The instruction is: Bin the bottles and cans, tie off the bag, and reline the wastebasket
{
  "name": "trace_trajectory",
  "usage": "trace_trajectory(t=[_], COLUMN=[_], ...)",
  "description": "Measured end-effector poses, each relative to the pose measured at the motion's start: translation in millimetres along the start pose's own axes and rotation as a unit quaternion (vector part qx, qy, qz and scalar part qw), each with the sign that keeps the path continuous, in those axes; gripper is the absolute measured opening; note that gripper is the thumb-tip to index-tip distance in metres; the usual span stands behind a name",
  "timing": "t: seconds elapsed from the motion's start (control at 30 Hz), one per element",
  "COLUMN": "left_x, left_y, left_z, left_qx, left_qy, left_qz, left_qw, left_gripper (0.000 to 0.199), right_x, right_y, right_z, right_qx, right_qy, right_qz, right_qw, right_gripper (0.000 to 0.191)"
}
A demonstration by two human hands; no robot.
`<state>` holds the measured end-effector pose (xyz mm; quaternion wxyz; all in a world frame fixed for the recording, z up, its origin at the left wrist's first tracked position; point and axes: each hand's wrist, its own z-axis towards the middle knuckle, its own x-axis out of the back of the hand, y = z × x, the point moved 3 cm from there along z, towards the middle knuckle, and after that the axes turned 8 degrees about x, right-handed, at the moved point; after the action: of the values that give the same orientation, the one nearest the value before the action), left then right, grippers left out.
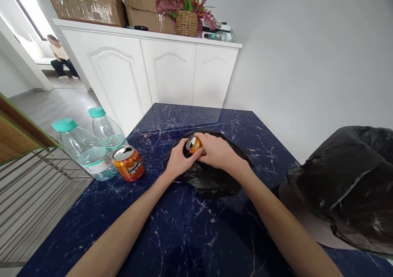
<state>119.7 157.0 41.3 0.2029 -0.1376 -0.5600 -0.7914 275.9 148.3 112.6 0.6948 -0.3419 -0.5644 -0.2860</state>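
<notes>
An orange soda can [193, 144], its opened top facing up and tilted to the left, is between my two hands over a black plastic bag [211, 181]. My right hand [216, 151] curls round the can from the right. From the left, my left hand [181, 159] closes on it, thumb laid along its lower side. The bag lies spread on the dark blue marbled table, partly under both hands. Left of my hands stands a second orange soda can [129, 164], upright with an opened top.
Two clear water bottles with teal caps, one nearer [89, 154] and one farther [109, 131], stand by the left edge. A wire rack [39, 203] adjoins the table there. A bin lined with a black bag [346, 187] stands right. White cabinets [172, 72] are behind; a person sits far left.
</notes>
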Motion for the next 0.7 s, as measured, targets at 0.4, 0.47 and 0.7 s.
trace_trajectory(t=[0.4, 0.47, 0.7], left_x=[-2.3, -4.7, -12.2], left_y=[-18.3, -19.6, -26.9], left_z=[5.8, 6.2, 3.0], left_qx=[-0.01, -0.022, -0.035], left_qy=[-0.027, -0.044, -0.057], left_qz=[-0.081, -0.089, -0.09], left_qw=[0.996, 0.995, 0.994], left_gripper=[0.056, 0.05, 0.041], right_x=[47.9, 52.7, 21.0], right_y=[-19.5, -28.9, -50.0], right_z=[-18.2, -19.2, -0.7], right_qx=[0.013, 0.041, 0.098], right_qy=[0.111, 0.167, 0.256], right_qz=[0.173, 0.231, 0.405], right_qw=[0.979, 0.958, 0.872], right_gripper=[0.057, 0.059, 0.065])
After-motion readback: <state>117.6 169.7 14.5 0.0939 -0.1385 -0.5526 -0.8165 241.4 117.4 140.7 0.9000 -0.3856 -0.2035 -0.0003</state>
